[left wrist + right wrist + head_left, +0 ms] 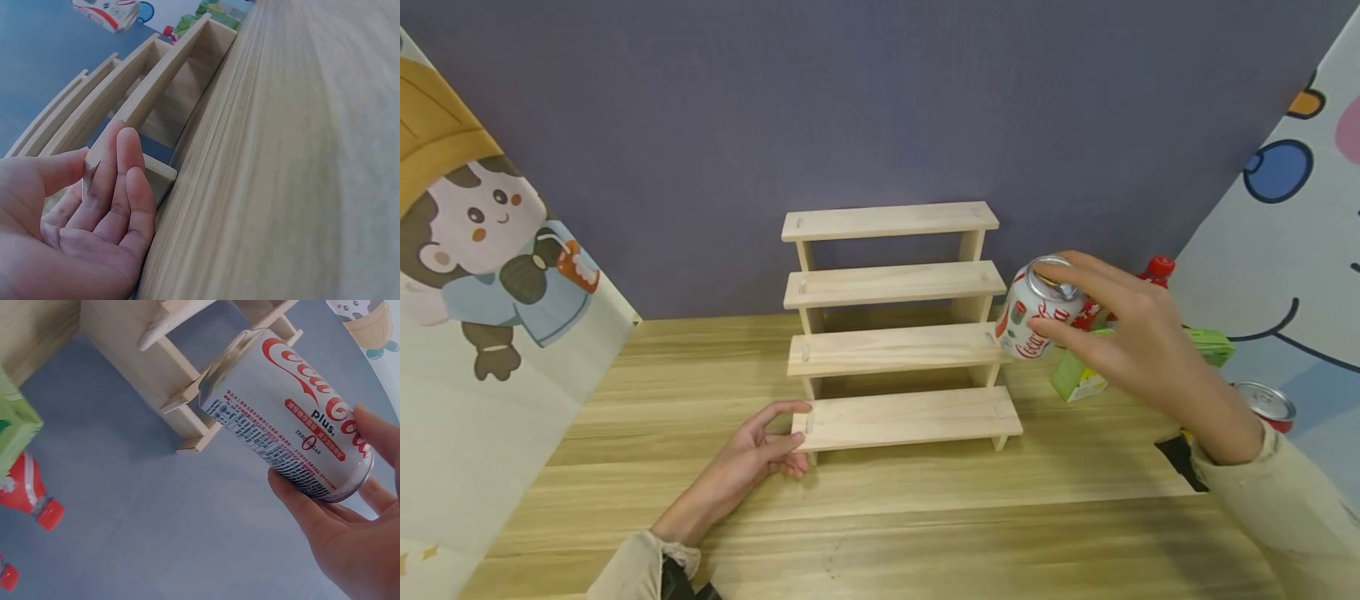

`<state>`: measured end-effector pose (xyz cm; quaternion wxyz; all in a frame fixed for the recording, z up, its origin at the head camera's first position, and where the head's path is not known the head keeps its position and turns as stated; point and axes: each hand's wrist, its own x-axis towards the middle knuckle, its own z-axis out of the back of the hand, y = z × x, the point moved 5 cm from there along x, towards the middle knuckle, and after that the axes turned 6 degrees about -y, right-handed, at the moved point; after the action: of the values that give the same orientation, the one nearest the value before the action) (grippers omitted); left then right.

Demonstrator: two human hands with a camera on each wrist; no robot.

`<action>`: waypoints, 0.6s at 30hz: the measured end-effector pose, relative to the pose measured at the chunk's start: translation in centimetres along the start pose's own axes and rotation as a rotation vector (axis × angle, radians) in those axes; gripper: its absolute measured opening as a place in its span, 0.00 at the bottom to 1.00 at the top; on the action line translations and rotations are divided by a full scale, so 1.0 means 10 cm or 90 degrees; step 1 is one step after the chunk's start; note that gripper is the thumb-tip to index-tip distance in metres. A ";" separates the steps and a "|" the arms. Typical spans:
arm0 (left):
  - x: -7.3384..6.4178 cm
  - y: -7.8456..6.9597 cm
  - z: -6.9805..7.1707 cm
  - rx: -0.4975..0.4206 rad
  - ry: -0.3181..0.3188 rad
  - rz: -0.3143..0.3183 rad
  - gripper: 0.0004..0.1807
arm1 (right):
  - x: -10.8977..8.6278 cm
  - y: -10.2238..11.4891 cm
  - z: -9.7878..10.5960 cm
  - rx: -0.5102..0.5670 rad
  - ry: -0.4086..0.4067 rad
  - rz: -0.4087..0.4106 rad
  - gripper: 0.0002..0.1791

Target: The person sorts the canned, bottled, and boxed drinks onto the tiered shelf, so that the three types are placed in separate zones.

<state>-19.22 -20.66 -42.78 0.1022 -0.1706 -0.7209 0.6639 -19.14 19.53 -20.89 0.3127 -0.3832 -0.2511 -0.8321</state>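
Observation:
A four-step pale wooden shelf [895, 350] stands against the back wall. My left hand [760, 450] pinches the left end of its lowest board [910, 418], thumb on one face and fingers beneath, as the left wrist view shows. My right hand [1127, 333] grips a white Coca-Cola can [287, 419] near its top end. In the head view the can is held up beside the right ends of the middle boards, slightly tilted, with its silver lid showing.
Right of the shelf stand a green carton [1078, 377], a red-capped bottle [1159, 268] and a red can with a silver lid [1266, 404]. A second red cap [9, 576] shows in the right wrist view. Cartoon-printed panels flank the wooden tabletop [880, 533].

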 end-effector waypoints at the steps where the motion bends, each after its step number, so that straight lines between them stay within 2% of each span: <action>1: 0.00 0.01 0.00 -0.001 0.001 0.000 0.29 | 0.03 0.01 -0.01 0.011 -0.005 0.003 0.37; 10: 0.00 0.01 0.00 0.013 -0.003 -0.006 0.28 | 0.27 0.02 -0.11 0.064 -0.048 0.014 0.34; 14: 0.01 0.00 -0.01 0.011 -0.002 -0.004 0.29 | 0.38 0.04 -0.15 0.078 -0.044 0.019 0.33; 18: 0.01 0.00 0.00 0.009 0.001 -0.004 0.28 | 0.48 0.05 -0.20 0.085 -0.030 0.000 0.32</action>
<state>-19.34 -20.60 -42.78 0.1058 -0.1681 -0.7168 0.6684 -22.23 16.32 -18.16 0.3312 -0.3811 -0.3133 -0.8043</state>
